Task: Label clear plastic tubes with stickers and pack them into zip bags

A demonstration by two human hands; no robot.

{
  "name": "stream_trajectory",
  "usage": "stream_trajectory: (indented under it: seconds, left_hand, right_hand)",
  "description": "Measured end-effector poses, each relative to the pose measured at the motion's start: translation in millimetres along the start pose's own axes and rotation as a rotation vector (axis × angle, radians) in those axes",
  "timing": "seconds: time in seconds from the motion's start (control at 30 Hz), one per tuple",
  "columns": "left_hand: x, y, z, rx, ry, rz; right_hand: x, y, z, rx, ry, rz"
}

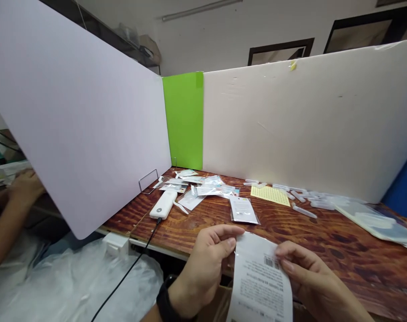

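Right now the left hand (203, 268), with a black wristband (166, 302) at its wrist, and the right hand (311, 279) both pinch a printed packet (260, 281), held up at the near edge of the counter (307, 235). The hands stand apart, one on each side, clamped on the packet's upper corners. The packet is a glossy clear sleeve around a white sheet with small black text and a barcode, and its lower end hangs in front of a cardboard box (213, 306).

Nearest the hands on the counter lies a flat sealed sachet (243, 210). Beyond it is a loose heap of similar sachets (197, 187), just beside a white power bank (163, 205) whose black cable (133, 264) drops over the edge. Further right sit a yellow sheet of small stickers (269, 195), scattered clear plastic tubes (304, 211) and a clear plastic bag (374, 226). A lilac partition board (79, 120), a green board (185, 116) and a white board (307, 120) stand around the counter. Past the lilac board, a co-worker's hand (25, 188) rests over some papers, and white plastic sheeting (79, 281) bunches below the counter.
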State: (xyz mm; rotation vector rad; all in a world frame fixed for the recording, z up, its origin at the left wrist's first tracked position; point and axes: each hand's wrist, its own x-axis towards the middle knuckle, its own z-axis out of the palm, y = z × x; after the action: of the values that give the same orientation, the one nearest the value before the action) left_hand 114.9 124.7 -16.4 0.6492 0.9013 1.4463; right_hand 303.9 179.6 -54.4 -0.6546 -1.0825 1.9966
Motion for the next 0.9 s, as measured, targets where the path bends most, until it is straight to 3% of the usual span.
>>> stream_trajectory:
  seconds: [0.2, 0.3, 0.4, 0.43, 0.47, 0.6, 0.67, 0.8, 0.9]
  left_hand:
    - [10.1, 0.6, -6.3, 0.169, 0.064, 0.015]
    - [19.7, 1.3, -15.0, 0.328, 0.08, 0.042]
    - [35.4, 6.0, -36.0, 0.965, 0.14, 0.283]
    - [41.7, 8.8, -46.2, 1.313, 0.217, 0.421]
    - [48.3, 12.1, -57.5, 1.486, 0.305, 0.486]
    - [74.3, 24.6, -104.5, 1.79, 0.466, 0.566]
    - [86.4, 27.8, -122.6, 1.9, 0.485, 0.577]
    - [108.1, 29.1, -140.6, 2.04, 0.438, 0.596]
    - [117.4, 29.6, -141.2, 2.061, 0.417, 0.63]
  right_hand:
    - [8.0, 5.8, -5.2, -0.191, -0.02, -0.005]
    - [10.1, 7.3, 2.1, -0.295, -0.055, 0.064]
    - [13.8, 10.4, 7.5, -0.309, -0.009, 0.113]
    - [16.0, 11.8, 6.7, -0.274, 0.02, 0.109]
    - [18.8, 13.5, 4.0, -0.22, 0.065, 0.082]
    - [32.8, 24.3, -21.1, 0.002, 0.404, -0.159]
    - [37.6, 32.2, -31.0, -0.02, 0.517, -0.189]
    - [31.2, 46.1, -19.8, -0.506, 0.449, -0.199]
    - [16.6, 58.5, -4.6, -1.071, 0.258, -0.337]
